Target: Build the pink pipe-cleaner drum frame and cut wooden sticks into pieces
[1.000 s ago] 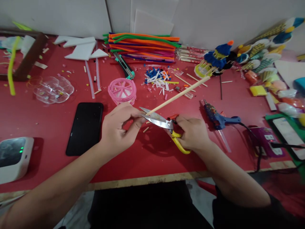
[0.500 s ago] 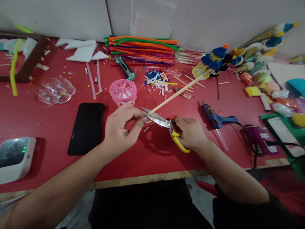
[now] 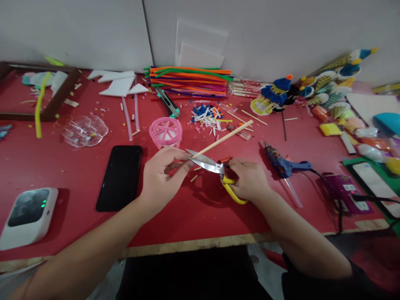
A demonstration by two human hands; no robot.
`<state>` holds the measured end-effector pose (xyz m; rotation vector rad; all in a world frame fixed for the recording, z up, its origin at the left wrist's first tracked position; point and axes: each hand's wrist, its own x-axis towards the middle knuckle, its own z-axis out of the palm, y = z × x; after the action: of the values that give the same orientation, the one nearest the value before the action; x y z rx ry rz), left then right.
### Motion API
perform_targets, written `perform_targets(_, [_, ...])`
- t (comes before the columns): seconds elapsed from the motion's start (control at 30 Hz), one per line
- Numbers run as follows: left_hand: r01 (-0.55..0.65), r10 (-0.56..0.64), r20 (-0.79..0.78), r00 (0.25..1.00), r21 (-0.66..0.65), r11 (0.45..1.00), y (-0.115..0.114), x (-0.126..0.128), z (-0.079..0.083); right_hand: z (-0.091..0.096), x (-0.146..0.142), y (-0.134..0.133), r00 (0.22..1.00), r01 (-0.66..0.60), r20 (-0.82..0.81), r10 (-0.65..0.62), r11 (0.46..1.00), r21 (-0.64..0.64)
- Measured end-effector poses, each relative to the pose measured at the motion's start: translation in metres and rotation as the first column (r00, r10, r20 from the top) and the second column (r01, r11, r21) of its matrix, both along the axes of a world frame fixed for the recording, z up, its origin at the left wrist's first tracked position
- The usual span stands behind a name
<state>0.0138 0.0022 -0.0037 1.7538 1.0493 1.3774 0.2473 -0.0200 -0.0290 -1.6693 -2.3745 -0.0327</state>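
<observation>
Over the near middle of the red table [image 3: 187, 227], a pale wooden stick [image 3: 229, 135], raised above the surface, with its long axis slanting from near left to far right. At its near left end, the left hand [image 3: 167, 173], thumb and forefinger pinched on the very tip – nearly all the length out beyond that pinch, toward the far right, free at the far end. Across this same end, close by the pinching fingertips, the blades of a pair of scissors [image 3: 219, 168], parted a little, with the stick between them. Impossible to tell whether the edges press into the wood. Around the yellow and red handles, the right hand [image 3: 250, 179], fingers curled firmly, to the right of the stick's held end. Nearer to that end by far: the left hand.

Just below the blades, on the table, short stick offcuts [image 3: 194, 178]. Beyond the left hand, a pink wheel-shaped piece [image 3: 165, 132]; to the left, a black phone [image 3: 119, 178] lying flat. Beyond the stick, a heap of blue, white and orange clippings [image 3: 206, 114]; farther still, by the wall, a bundle of coloured pipe cleaners [image 3: 190, 81]. To the right, well apart from the right hand, a blue glue gun [image 3: 283, 160].
</observation>
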Motion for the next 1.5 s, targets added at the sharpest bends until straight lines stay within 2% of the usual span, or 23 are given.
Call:
perform_targets(0.1, [-0.037, 0.038, -0.069, 0.997, 0.017, 0.999, 0.0002, -0.0022, 0.0021, -0.0009, 0.0001, 0.0002, 0.999, -0.016, -0.043, 0.018, 0.999, 0.036])
perform_targets(0.37, [-0.006, 0.009, -0.1, 0.995, 0.038, 0.999, 0.0001, -0.0048, 0.0027, 0.0013, 0.0015, -0.0016, 0.997, -0.035, -0.064, 0.041, 0.995, 0.089])
perform_targets(0.63, [0.015, -0.008, -0.113, 0.994, 0.065, 0.998, 0.0017, -0.0053, 0.0016, 0.0014, 0.0017, -0.0011, 0.996, -0.035, -0.083, 0.038, 0.998, 0.045])
perform_targets(0.8, [0.018, -0.013, -0.108, 0.994, 0.046, 0.999, -0.0013, -0.0049, 0.0047, -0.0009, 0.003, -0.0031, 0.991, -0.044, -0.124, 0.052, 0.997, 0.06])
perform_targets(1.03, [0.034, -0.026, -0.156, 0.987, 0.052, 0.998, 0.0001, -0.0055, 0.004, 0.0024, 0.0017, -0.0009, 0.991, -0.046, -0.124, 0.043, 0.999, -0.021])
perform_targets(1.23, [0.073, -0.067, -0.116, 0.991, 0.052, 0.996, 0.0007, -0.0057, 0.0034, 0.0059, 0.0016, 0.0004, 0.984, -0.059, -0.17, 0.058, 0.998, 0.002])
perform_targets(1.5, [0.091, -0.079, -0.14, 0.987, 0.084, 0.992, 0.0014, -0.0056, 0.0055, 0.004, 0.0019, -0.0008, 0.984, -0.039, -0.17, 0.045, 0.998, 0.041])
